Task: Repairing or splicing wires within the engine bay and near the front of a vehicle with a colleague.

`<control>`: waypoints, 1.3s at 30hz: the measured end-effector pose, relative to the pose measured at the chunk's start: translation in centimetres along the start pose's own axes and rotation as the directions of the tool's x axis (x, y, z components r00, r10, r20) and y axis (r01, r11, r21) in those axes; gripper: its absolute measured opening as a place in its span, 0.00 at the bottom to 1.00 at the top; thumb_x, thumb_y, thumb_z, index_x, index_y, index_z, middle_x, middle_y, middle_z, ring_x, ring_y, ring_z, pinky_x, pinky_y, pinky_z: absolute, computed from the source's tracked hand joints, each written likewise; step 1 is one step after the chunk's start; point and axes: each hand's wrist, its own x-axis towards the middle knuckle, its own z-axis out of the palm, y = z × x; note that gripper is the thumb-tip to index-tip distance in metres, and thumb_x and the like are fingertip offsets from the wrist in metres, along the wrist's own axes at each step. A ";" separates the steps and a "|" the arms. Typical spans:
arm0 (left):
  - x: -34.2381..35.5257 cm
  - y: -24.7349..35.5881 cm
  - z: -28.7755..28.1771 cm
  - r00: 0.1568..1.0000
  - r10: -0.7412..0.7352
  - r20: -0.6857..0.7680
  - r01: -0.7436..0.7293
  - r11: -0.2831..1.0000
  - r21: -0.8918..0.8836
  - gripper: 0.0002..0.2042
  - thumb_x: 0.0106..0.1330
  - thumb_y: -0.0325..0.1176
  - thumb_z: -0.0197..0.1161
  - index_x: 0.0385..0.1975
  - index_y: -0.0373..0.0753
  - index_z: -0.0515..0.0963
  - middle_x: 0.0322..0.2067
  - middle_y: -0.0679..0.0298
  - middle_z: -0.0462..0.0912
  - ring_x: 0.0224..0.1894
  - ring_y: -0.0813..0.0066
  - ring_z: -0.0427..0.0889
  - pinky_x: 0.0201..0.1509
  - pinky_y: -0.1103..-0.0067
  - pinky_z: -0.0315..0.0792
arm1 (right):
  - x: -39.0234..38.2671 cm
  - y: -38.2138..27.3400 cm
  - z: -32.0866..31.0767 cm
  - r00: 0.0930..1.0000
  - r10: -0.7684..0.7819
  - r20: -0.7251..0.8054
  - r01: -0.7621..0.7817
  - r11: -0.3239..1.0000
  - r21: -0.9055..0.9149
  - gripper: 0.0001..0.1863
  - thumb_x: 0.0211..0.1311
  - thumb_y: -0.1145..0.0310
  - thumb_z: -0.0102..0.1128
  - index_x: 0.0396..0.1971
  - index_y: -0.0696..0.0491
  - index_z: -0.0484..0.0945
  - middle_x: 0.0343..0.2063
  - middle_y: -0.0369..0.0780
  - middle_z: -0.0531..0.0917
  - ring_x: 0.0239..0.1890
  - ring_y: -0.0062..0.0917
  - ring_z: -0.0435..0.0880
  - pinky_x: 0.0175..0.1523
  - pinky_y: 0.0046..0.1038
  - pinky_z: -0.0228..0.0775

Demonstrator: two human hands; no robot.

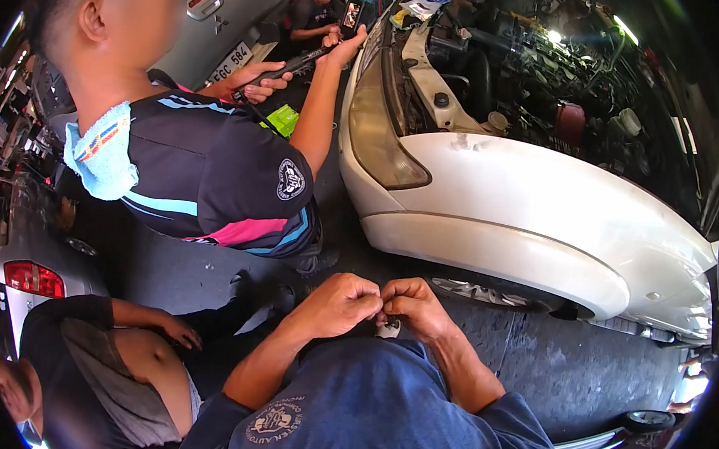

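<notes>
My left hand [344, 305] and my right hand [417, 309] meet in front of my dark blue shirt, both closed with fingertips pinched together. What lies between the fingertips is too small to make out. A small pale object with dark marks [388, 327] shows just below my fingers; I cannot tell whether it is held. The front wheel [481, 293] and white fender [496, 184] of a car are just beyond my hands.
A co-worker [213, 172] at upper left holds a phone [351, 17] and a black device [274, 75]. Another person [99, 373] reclines at lower left; a third [314, 13] crouches behind. An open engine bay [536, 87] fills the upper right. Other cars [17, 234] surround us.
</notes>
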 end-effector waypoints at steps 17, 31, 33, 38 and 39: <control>-0.2 -0.8 -0.3 0.999 0.039 0.013 -0.038 0.997 -0.063 0.11 0.65 0.30 0.54 0.24 0.33 0.78 0.19 0.68 0.77 0.24 0.84 0.73 0.30 0.82 0.67 | 0.1 0.8 0.4 0.997 0.058 0.044 -0.066 0.978 0.199 0.07 0.50 0.82 0.52 0.29 0.61 0.78 0.26 0.40 0.81 0.25 0.21 0.79 0.30 0.21 0.74; 0.1 -1.3 -0.4 0.997 0.069 0.047 -0.065 0.995 -0.074 0.12 0.65 0.33 0.53 0.22 0.34 0.78 0.20 0.68 0.78 0.25 0.84 0.73 0.30 0.81 0.66 | 0.1 1.1 0.5 1.000 -0.003 -0.011 0.003 1.000 -0.016 0.08 0.48 0.84 0.50 0.26 0.61 0.79 0.23 0.39 0.80 0.19 0.15 0.71 0.22 0.18 0.58; 0.1 -1.1 -0.6 0.997 0.080 0.020 -0.077 0.991 -0.111 0.13 0.64 0.33 0.53 0.22 0.32 0.78 0.18 0.63 0.78 0.23 0.80 0.75 0.30 0.79 0.68 | 0.0 0.7 0.8 0.999 -0.013 -0.034 0.011 0.999 -0.035 0.09 0.48 0.84 0.50 0.28 0.61 0.80 0.23 0.39 0.80 0.20 0.15 0.72 0.23 0.18 0.59; -0.1 -0.8 -1.3 0.999 0.030 -0.015 -0.030 1.000 0.004 0.13 0.64 0.33 0.54 0.19 0.32 0.76 0.16 0.65 0.76 0.23 0.83 0.74 0.28 0.80 0.67 | -0.4 -0.5 1.3 0.996 -0.091 0.006 0.086 0.914 -0.396 0.09 0.57 0.77 0.54 0.35 0.61 0.81 0.25 0.35 0.81 0.23 0.13 0.73 0.28 0.17 0.61; -0.1 -0.7 -1.2 1.000 0.028 -0.014 -0.028 1.000 0.007 0.14 0.64 0.33 0.54 0.19 0.32 0.75 0.16 0.65 0.76 0.23 0.83 0.74 0.28 0.80 0.67 | -0.2 -0.6 1.3 0.999 -0.052 -0.008 0.046 0.940 -0.338 0.09 0.57 0.77 0.54 0.35 0.61 0.81 0.25 0.36 0.81 0.23 0.13 0.73 0.28 0.17 0.63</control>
